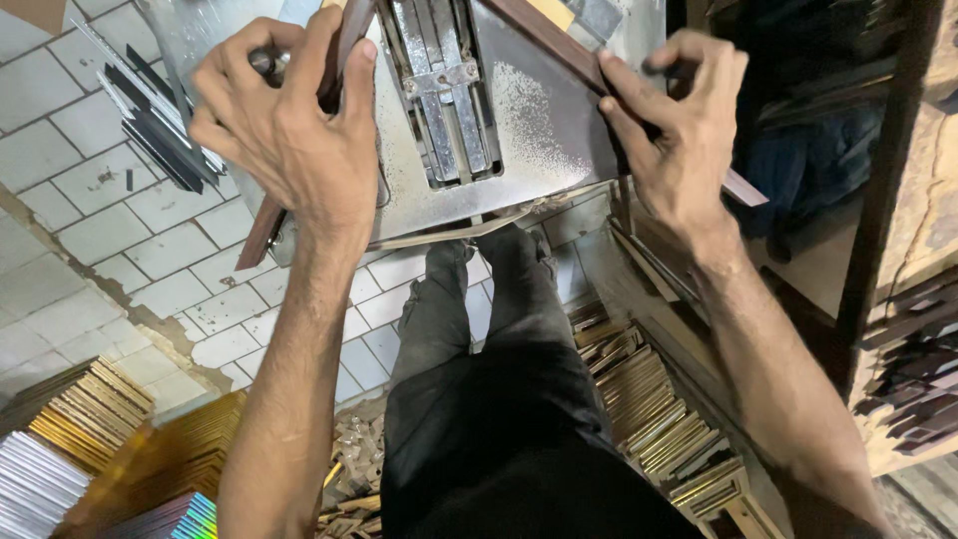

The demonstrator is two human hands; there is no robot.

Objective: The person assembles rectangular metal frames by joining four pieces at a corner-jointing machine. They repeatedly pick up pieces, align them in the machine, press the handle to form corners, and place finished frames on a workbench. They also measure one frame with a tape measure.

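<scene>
A steel machine table (529,130) with a central slotted metal clamp (439,90) fills the top middle. Two dark brown frame strips lie on it in a V. My left hand (284,125) presses the left strip (261,232) against the table's left side, fingers curled over it and a small metal knob. My right hand (679,135) holds down the right strip (743,188), which runs diagonally off the table's right edge. My dark trousers (499,399) show below the table.
Gold and silver frame mouldings are stacked at the lower left (90,419) and lower right (659,409). Dark strips (155,115) lie on the white tiled floor at upper left. Wooden shelving (898,250) with more mouldings stands at the right.
</scene>
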